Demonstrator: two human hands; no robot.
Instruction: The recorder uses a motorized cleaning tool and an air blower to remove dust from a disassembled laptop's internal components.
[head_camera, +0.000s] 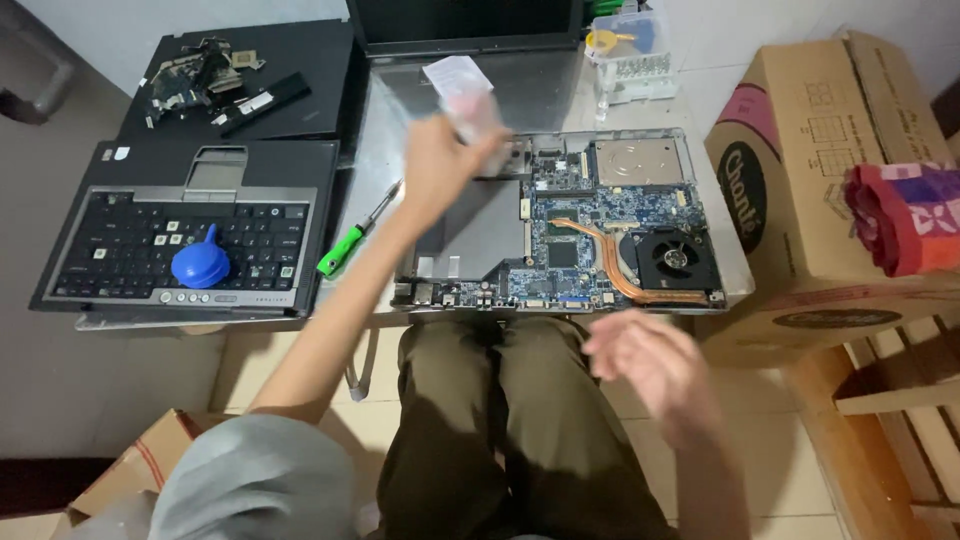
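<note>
Cardboard box (800, 200) blocks right; screwdriver (355, 235) left.

Bare forearms, a grey short sleeve (255, 470) on the left arm, and what look like olive-brown trousers (500, 430).

Circuit board (600, 215): blue, crossed by a copper-coloured heat pipe (610, 265), black fan (675, 258) at 4 o'clock. Screwdriver (345, 247) at 9 o'clock: bright green handle. Keyboard (180, 240): black keys, silver trim, blue blower bulb (202, 262) atop. Cardboard box (800, 170) at 3 o'clock: brown, magenta band. Trousers (500, 430): olive.
</note>
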